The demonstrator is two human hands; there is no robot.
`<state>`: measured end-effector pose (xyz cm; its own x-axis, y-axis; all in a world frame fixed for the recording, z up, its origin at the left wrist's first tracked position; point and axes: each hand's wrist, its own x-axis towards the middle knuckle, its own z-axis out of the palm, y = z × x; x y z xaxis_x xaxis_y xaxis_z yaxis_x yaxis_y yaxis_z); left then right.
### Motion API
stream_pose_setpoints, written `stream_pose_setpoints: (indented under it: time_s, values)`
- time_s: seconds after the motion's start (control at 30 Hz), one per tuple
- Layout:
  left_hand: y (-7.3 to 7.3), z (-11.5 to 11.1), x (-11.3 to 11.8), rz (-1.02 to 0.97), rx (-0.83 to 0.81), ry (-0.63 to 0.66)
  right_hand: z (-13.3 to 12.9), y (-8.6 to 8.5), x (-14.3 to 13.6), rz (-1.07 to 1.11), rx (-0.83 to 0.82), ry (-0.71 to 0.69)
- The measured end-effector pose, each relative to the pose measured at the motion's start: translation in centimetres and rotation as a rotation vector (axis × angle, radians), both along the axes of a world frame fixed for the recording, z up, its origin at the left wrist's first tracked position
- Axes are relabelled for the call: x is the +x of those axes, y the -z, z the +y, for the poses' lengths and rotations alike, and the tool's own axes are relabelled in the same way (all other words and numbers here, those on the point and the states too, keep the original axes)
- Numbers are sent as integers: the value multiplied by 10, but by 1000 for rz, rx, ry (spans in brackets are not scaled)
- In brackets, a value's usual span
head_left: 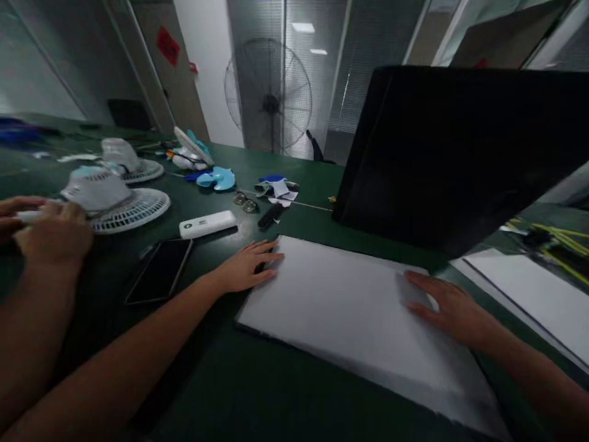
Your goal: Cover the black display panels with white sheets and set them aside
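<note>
A large white sheet [331,301] lies flat on the dark green table, with a dark edge showing beneath it. My left hand [251,267] rests on its upper left edge, fingers stretched out. On the opposite side, my right hand [448,310] touches the sheet's right part with fingers apart. Neither hand grips anything. Left of my left forearm are a black-screened phone [161,270] and a white oblong device [208,224].
At the far left, a co-worker's hands [57,230] are by white fan parts [133,209]. A large black monitor [451,153] stands behind the sheet. More white sheets [534,288] lie right. Glasses [245,201], a dark handheld object [270,216] and blue fan blades [216,178] lie farther back.
</note>
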<state>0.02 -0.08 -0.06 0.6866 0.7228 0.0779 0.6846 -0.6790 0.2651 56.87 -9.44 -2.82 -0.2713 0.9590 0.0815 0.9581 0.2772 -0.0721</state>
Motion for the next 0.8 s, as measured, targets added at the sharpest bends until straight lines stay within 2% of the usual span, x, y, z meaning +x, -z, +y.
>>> stream_pose_setpoints:
  time_s: [0.17, 0.37, 0.5, 0.67, 0.8]
  values:
    - [1, -2, 1, -11, -17, -21, -18, 7, 10, 3, 95, 39]
    - [3, -3, 0, -30, 6, -15, 2, 23, 17, 78, 104, 72]
    - [3, -4, 0, -18, 11, -27, 17, 19, 20, 96, 62, 115]
    - [2, -5, 0, -5, 17, -37, 17, 8, 16, 120, 30, 86]
    - [1, -5, 0, -1, 22, -46, 9, 14, 30, 124, 66, 43]
